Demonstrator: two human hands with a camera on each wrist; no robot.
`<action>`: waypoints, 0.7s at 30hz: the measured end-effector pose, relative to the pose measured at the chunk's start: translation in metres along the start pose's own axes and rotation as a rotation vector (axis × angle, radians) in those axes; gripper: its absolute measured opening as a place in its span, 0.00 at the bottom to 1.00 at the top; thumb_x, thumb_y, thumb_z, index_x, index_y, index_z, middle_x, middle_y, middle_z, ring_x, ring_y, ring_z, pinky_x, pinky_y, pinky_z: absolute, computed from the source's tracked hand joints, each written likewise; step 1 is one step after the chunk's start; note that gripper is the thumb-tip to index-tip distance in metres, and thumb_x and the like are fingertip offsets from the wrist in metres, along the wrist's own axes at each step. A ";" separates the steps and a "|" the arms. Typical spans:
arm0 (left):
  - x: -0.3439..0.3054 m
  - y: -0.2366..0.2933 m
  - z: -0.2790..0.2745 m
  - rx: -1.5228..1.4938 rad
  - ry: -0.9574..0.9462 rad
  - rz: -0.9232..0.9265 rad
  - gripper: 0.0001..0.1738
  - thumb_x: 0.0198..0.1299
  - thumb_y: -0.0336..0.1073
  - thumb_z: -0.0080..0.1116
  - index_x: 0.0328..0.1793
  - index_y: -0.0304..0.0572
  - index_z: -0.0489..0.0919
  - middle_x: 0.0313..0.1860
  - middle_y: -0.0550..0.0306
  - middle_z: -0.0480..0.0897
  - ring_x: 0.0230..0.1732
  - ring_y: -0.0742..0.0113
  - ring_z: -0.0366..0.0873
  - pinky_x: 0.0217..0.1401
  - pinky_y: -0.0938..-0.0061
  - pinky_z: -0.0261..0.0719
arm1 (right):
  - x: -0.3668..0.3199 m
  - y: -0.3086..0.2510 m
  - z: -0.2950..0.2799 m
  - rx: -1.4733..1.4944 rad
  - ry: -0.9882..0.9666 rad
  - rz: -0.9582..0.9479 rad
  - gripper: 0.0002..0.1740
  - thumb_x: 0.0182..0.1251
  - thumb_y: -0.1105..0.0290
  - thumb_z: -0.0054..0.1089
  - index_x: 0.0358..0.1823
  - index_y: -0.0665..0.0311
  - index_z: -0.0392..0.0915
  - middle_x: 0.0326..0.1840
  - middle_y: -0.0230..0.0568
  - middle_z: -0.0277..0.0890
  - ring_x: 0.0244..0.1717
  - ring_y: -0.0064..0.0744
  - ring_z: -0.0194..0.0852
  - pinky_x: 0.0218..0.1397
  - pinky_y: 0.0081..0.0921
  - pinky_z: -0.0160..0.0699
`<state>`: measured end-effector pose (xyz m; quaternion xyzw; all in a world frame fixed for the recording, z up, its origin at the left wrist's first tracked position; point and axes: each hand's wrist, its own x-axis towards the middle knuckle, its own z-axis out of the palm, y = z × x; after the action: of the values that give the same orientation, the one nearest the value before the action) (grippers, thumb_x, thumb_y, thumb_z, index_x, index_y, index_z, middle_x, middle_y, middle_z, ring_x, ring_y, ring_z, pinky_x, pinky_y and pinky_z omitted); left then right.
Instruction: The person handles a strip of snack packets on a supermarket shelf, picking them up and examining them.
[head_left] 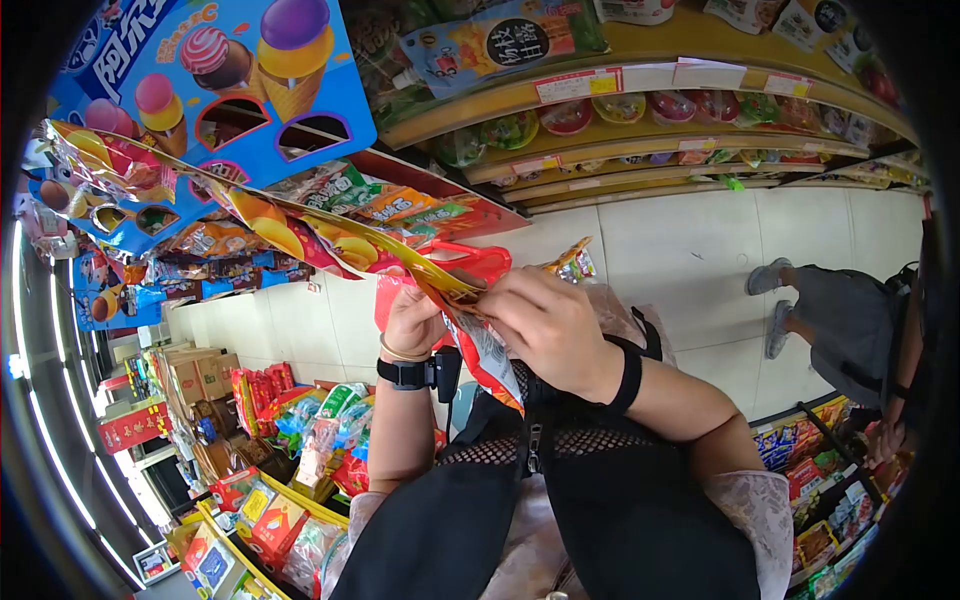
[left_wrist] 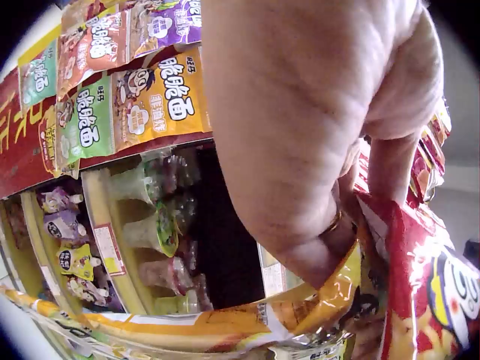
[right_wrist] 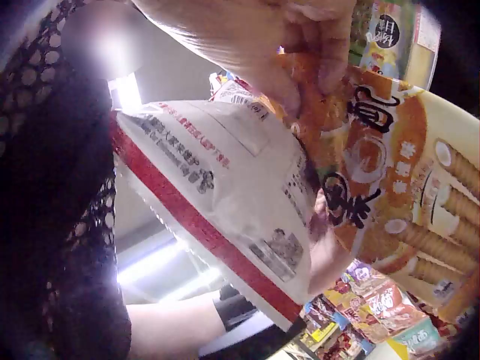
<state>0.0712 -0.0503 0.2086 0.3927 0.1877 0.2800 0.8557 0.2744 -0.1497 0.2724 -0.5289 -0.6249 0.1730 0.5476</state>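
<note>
Snack bags fill the space between both hands in front of the chest. With curled fingers the right hand (head_left: pixel 550 325) pinches the edge of an orange snack bag (right_wrist: pixel 420 202) printed with rolled biscuits. On the other side, the left hand (head_left: pixel 412 318) grips a red snack bag (left_wrist: pixel 424 277) with a cartoon face, its fingertips partly hidden between the bags. Against these lies a white-backed bag (right_wrist: pixel 217 165) with a red band and small print. Seen from above, the bags stretch edge-on from the hands toward the upper left.
A blue ice-cream cone display (head_left: pixel 230 70) stands close at left, beside hanging noodle snack packets (head_left: pixel 390 205). Shelves (head_left: pixel 660 80) with cups and pouches run along the far side. At right, another person (head_left: pixel 850 320) stands on the tiled floor. Boxed goods (head_left: pixel 270 520) sit lower left.
</note>
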 end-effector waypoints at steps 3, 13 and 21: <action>0.005 0.002 0.010 -0.074 -0.066 0.014 0.24 0.59 0.33 0.56 0.61 0.31 0.69 0.57 0.41 0.74 0.58 0.48 0.73 0.63 0.56 0.68 | -0.007 0.002 0.003 -0.062 0.003 -0.102 0.09 0.44 0.75 0.58 0.31 0.62 0.73 0.29 0.35 0.67 0.31 0.34 0.71 0.31 0.28 0.73; 0.008 0.000 0.028 -0.100 0.029 0.051 0.19 0.59 0.29 0.54 0.56 0.31 0.72 0.52 0.41 0.78 0.54 0.51 0.77 0.59 0.59 0.73 | -0.009 0.006 0.000 -0.107 0.041 -0.071 0.10 0.44 0.75 0.58 0.32 0.62 0.73 0.32 0.35 0.69 0.32 0.34 0.73 0.31 0.28 0.75; 0.018 0.010 0.031 -0.005 0.132 0.035 0.21 0.55 0.22 0.54 0.58 0.35 0.71 0.52 0.47 0.78 0.52 0.59 0.77 0.59 0.66 0.73 | 0.020 0.022 -0.004 0.091 -0.053 0.109 0.06 0.52 0.77 0.60 0.32 0.66 0.73 0.31 0.44 0.75 0.32 0.45 0.75 0.33 0.35 0.73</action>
<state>0.0984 -0.0508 0.2337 0.3742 0.2363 0.3206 0.8375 0.2916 -0.1259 0.2665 -0.5320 -0.6008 0.2446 0.5442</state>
